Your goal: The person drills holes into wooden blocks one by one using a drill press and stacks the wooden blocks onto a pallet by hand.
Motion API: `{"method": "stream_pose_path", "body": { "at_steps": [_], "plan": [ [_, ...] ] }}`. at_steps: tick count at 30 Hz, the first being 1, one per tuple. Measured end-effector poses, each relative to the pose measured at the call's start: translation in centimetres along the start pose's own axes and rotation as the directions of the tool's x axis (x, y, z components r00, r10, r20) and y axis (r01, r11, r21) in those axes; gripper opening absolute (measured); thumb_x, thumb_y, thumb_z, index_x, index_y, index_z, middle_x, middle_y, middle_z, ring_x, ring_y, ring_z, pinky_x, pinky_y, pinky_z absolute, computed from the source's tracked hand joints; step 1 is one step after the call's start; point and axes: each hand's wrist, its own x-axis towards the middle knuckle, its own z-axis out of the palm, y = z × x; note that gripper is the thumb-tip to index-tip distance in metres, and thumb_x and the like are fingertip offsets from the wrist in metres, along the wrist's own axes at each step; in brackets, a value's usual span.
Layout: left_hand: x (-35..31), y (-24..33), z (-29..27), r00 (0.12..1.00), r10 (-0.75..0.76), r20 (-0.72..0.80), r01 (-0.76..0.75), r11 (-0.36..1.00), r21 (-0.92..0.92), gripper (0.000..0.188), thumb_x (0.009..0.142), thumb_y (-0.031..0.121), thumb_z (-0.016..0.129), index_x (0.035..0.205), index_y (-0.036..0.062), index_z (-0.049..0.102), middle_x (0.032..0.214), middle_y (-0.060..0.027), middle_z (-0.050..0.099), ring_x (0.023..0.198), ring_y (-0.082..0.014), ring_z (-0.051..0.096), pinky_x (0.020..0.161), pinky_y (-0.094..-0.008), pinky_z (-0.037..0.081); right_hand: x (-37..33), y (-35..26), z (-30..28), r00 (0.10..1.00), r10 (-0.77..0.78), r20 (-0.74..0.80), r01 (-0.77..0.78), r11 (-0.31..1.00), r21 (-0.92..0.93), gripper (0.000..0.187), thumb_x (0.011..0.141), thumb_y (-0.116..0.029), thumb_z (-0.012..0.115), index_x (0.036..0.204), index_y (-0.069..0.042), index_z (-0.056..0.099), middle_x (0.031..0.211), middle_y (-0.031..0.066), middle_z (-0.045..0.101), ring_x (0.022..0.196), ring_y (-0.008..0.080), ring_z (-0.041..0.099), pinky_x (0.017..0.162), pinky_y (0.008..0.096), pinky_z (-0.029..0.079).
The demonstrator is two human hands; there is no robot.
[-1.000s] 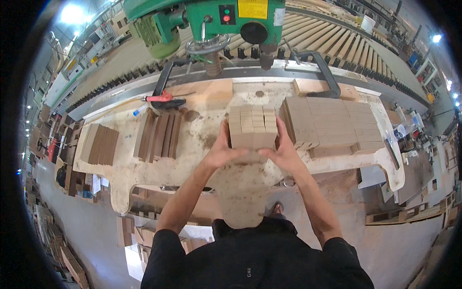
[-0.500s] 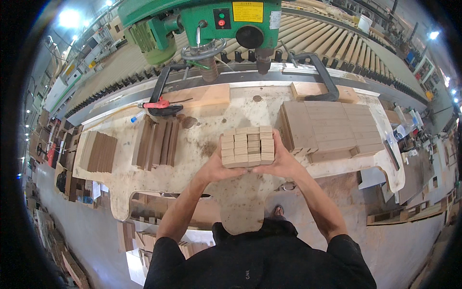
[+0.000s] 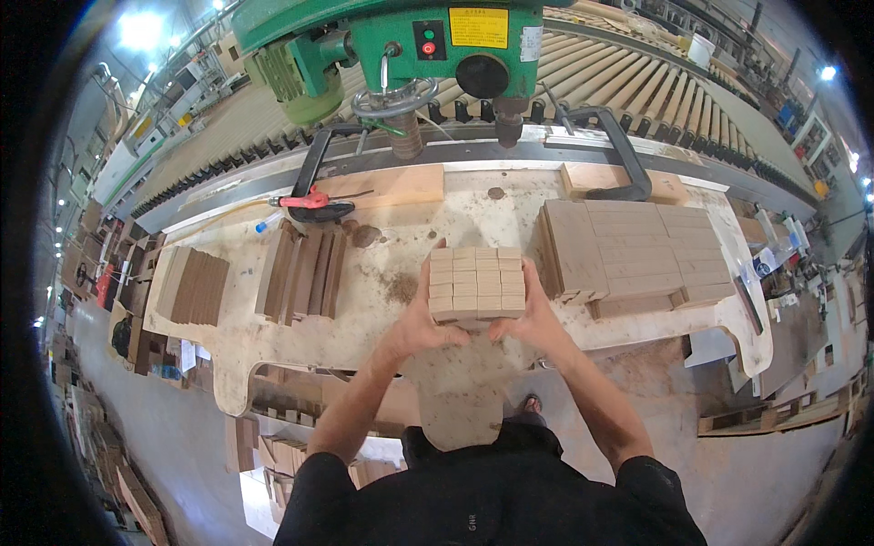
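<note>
- The pale worktable (image 3: 455, 209) stood under the green drill press (image 3: 391, 25); neither showed any change that mattered.
- The brown stack (image 3: 637, 250) on the right looked the same as half a second earlier.
- The bundle of wooden pieces (image 3: 477, 284) sat between both palms over the table's near middle; whether it rested there, I couldn't tell. Its dark gap had closed and the ends lay nearly level, so squaring up seemed almost done.
- The left hand (image 3: 421, 320) and right hand (image 3: 535, 322) pressed its sides, thumbs along the near edge; the other fingers, mostly hidden, couldn't be judged spread or together.
</note>
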Motion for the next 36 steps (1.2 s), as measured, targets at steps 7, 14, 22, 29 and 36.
{"method": "stream_pose_path", "body": {
  "at_steps": [7, 14, 22, 29, 36],
  "plan": [
    [-0.1, 0.0, 1.9, 0.965, -0.076, -0.252, 0.057, 0.995, -0.083, 0.105, 0.069, 0.04, 0.082, 0.143, -0.0008, 0.019, 0.134, -0.0117, 0.043, 0.125, -0.0218, 0.041, 0.106, -0.036, 0.03, 0.6, 2.0, 0.6, 0.975, -0.192, -0.109, 0.173, 0.972, -0.158, 0.121, 0.053, -0.068, 0.08, 0.136, -0.003, 0.02, 0.127, 0.0115, 0.039, 0.122, 0.0233, 0.037, 0.103, 0.0384, 0.031],
    [0.3, 0.3, 1.9, 0.969, -0.023, -0.246, 0.044, 0.996, 0.081, 0.091, 0.068, 0.029, 0.083, 0.135, -0.0013, 0.029, 0.126, -0.0116, 0.048, 0.116, -0.0207, 0.047, 0.099, -0.0356, 0.039, 0.4, 1.1, 0.8, 0.977, -0.171, -0.125, 0.149, 0.974, -0.172, 0.126, 0.056, -0.071, 0.076, 0.141, 0.0, 0.016, 0.129, 0.0135, 0.04, 0.122, 0.0234, 0.039, 0.103, 0.0389, 0.032],
    [0.4, 0.4, 2.5, 0.947, -0.1, -0.305, 0.063, 0.99, -0.128, 0.085, 0.069, 0.019, 0.083, 0.133, 0.0003, 0.031, 0.123, -0.0113, 0.05, 0.113, -0.0209, 0.049, 0.096, -0.0355, 0.04, 1.0, 2.2, 0.6, 0.975, -0.194, -0.11, 0.184, 0.978, -0.093, 0.115, 0.061, -0.06, 0.081, 0.139, 0.001, 0.023, 0.129, 0.014, 0.041, 0.122, 0.0227, 0.04, 0.103, 0.0378, 0.033],
    [0.2, -0.8, 2.0, 0.963, -0.055, -0.262, 0.058, 0.998, 0.004, 0.086, 0.068, 0.019, 0.083, 0.133, 0.0002, 0.03, 0.126, -0.0127, 0.047, 0.116, -0.0212, 0.048, 0.098, -0.0355, 0.039, 0.9, 2.2, -0.1, 0.969, -0.245, -0.035, 0.236, 0.958, -0.16, 0.119, 0.065, -0.057, 0.08, 0.144, -0.001, 0.011, 0.135, 0.0164, 0.036, 0.127, 0.0256, 0.036, 0.107, 0.0394, 0.028],
    [0.1, -0.1, 2.1, 0.97, -0.034, -0.242, 0.011, 0.995, -0.095, 0.089, 0.068, 0.016, 0.083, 0.134, -0.0004, 0.026, 0.126, -0.0136, 0.047, 0.116, -0.0218, 0.048, 0.097, -0.0358, 0.04, 0.4, -0.3, 0.1, 0.976, -0.216, 0.016, 0.215, 0.961, -0.171, 0.135, 0.064, -0.051, 0.084, 0.148, -0.002, -0.009, 0.143, 0.0209, 0.03, 0.131, 0.0311, 0.033, 0.109, 0.042, 0.025]
  ]
}}
